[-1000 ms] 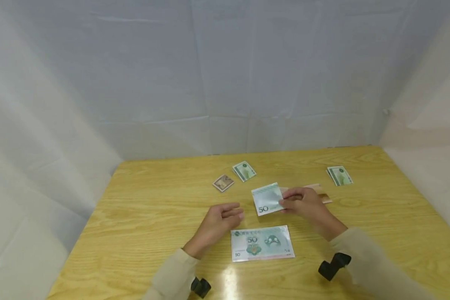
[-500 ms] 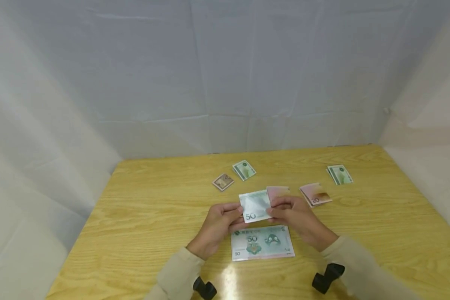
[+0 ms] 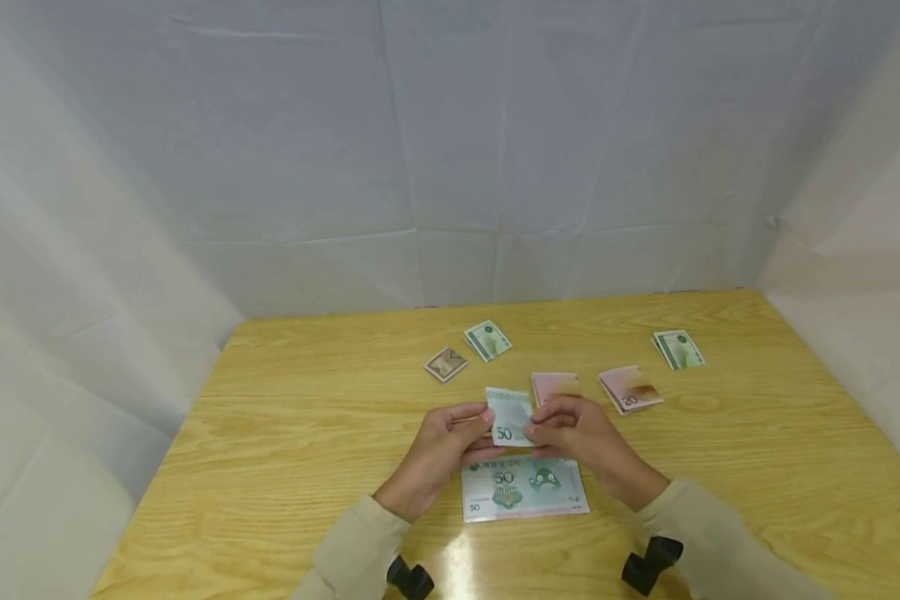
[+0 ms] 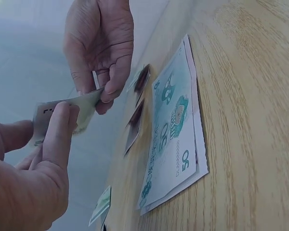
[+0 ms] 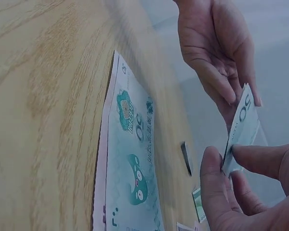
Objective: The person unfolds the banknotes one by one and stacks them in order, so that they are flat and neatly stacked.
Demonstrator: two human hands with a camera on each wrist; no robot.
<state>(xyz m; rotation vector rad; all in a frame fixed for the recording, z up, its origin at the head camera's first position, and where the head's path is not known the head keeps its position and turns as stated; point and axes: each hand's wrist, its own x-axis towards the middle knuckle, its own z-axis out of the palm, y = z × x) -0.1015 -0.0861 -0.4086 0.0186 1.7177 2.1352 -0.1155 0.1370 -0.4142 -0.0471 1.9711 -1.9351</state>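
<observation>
Both hands pinch a folded green play banknote (image 3: 508, 410) marked 50, held up over the table. My left hand (image 3: 437, 454) has its left edge between thumb and fingers, and my right hand (image 3: 594, 442) grips the right edge. From the right wrist view, the folded banknote (image 5: 245, 115) stands nearly edge-on, its layers close together. Below the hands lies an unfolded green 50 banknote (image 3: 521, 496) with a penguin-like cartoon. The left wrist view shows that this flat banknote (image 4: 171, 125) rests on at least one other, whose pinkish edge sticks out.
Behind the hands lie a folded pink banknote (image 3: 555, 384), partly covered by my right hand, and a folded pink 20 banknote (image 3: 632, 389). Farther back are a small folded brown banknote (image 3: 446, 364) and folded green banknotes (image 3: 488, 340) left and right. A white sheet (image 3: 450, 167) hangs beyond the table.
My right hand has brought the folded 50 banknote leftward, and my left hand has taken its other edge. The banknote now looks narrower, with the hands closer together.
</observation>
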